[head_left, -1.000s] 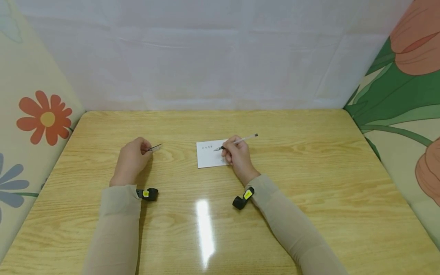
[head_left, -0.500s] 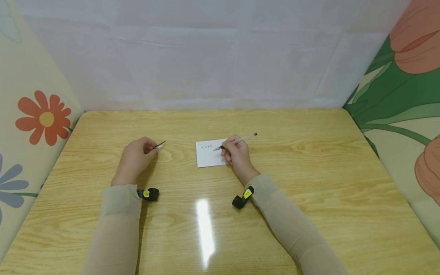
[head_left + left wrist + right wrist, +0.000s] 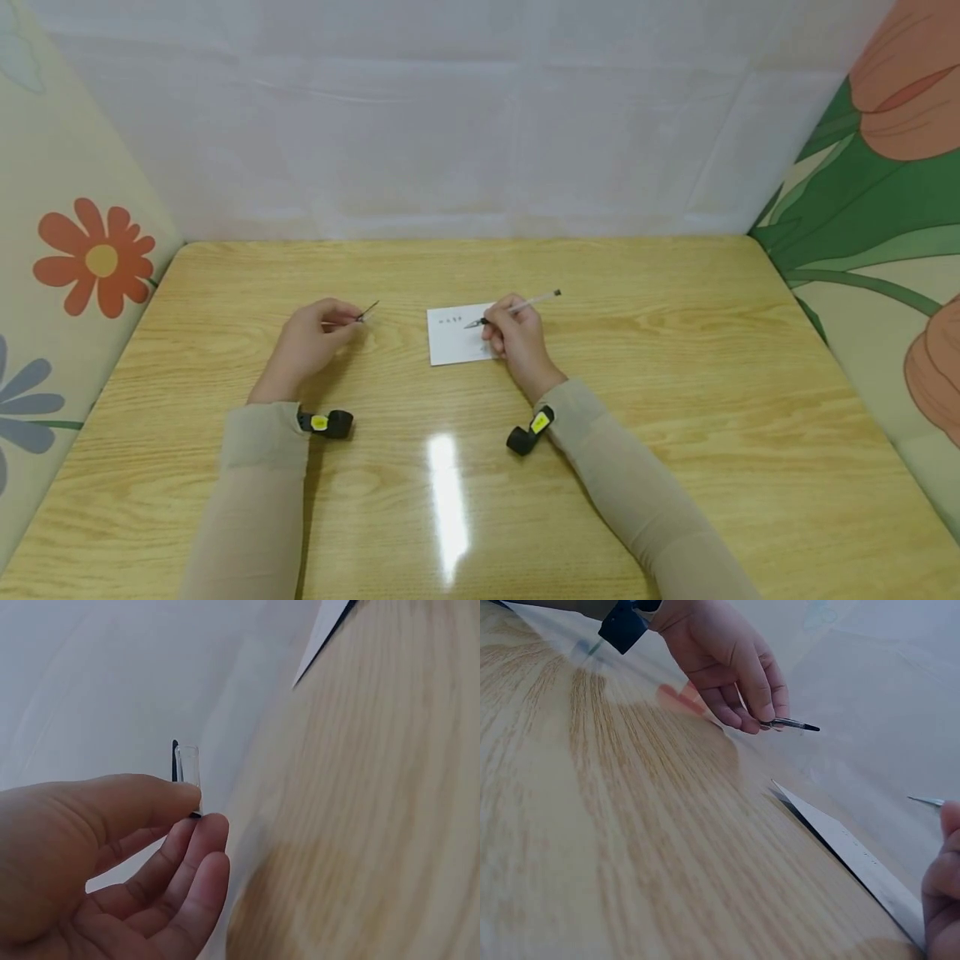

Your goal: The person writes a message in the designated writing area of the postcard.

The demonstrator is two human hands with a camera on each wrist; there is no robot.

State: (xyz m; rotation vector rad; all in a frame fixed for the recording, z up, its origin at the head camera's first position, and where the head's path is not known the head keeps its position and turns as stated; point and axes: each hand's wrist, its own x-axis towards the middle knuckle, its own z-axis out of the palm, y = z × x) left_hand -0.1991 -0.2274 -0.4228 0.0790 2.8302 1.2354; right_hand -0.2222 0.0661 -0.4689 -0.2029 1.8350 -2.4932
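In the head view my left hand [image 3: 306, 342] is left of a white card [image 3: 450, 346], pinching a small clear pen cap [image 3: 363, 316] between thumb and fingers. The left wrist view shows the pen cap [image 3: 189, 765] with its dark clip, poking up past the thumb tip. My right hand [image 3: 522, 346] grips a gel pen [image 3: 536, 300] with a clear barrel and black grip. The pen's uncapped tip points left over the card, and the hand covers the card's right end. Small dark marks run along the card's upper part. Only curled fingers of the right hand [image 3: 943, 889] show in the right wrist view.
The card lies on a shiny wood-grain table [image 3: 637, 333]. Behind it hangs a white cloth [image 3: 450, 125], with flower-patterned panels [image 3: 90, 150] at the sides. A black strap-on camera [image 3: 327, 424] is at the left wrist, another camera [image 3: 528, 433] at the right.
My left hand has moved to the right, nearer the card, with the pen cap, whose clip now slants up more steeply. The right hand and gel pen stay practically where they were.
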